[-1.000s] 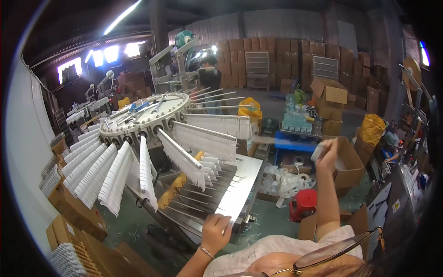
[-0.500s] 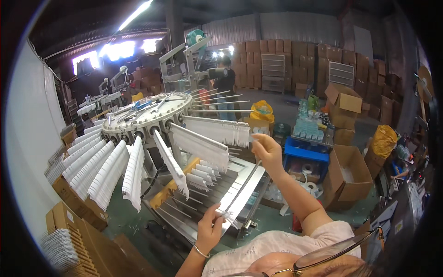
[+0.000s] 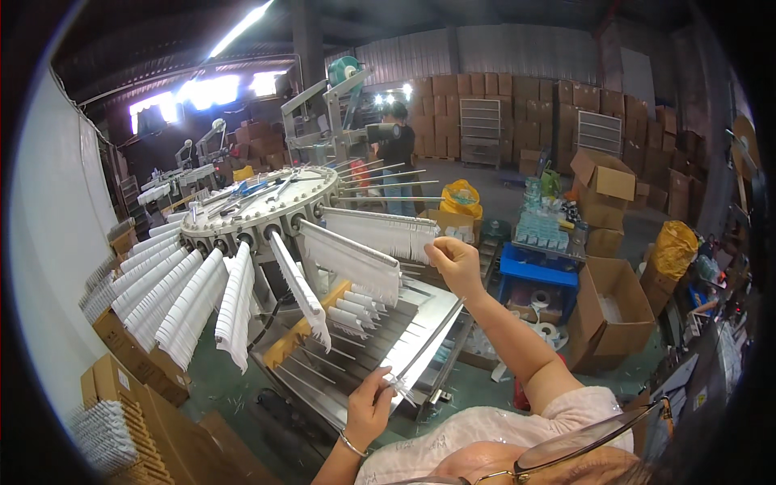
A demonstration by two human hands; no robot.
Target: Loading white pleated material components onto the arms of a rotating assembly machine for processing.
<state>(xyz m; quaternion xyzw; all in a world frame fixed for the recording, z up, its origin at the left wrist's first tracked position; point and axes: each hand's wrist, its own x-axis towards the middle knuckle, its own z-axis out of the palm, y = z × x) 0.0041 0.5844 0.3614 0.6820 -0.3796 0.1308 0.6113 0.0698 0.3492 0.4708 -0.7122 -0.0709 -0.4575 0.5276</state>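
Your right hand (image 3: 457,267) pinches closed, seemingly on the white strips (image 3: 380,231), your left hand (image 3: 366,411) grips a thin rod (image 3: 434,337), and a skewed tug could bunch strips.

From the middle of the head view, a round white metal turntable (image 3: 312,184) stands at ten o'clock, thin white fringed sheets (image 3: 347,259) hanging around it from its own four to nine o'clock. Before it, at five, lies a flat pale metal panel (image 3: 421,323). A boxy blue stand (image 3: 532,270) sits at three, an open brown cardboard carton (image 3: 618,343) just beyond at four; stacked brown cardboard boxes (image 3: 501,88) stand behind, at one.
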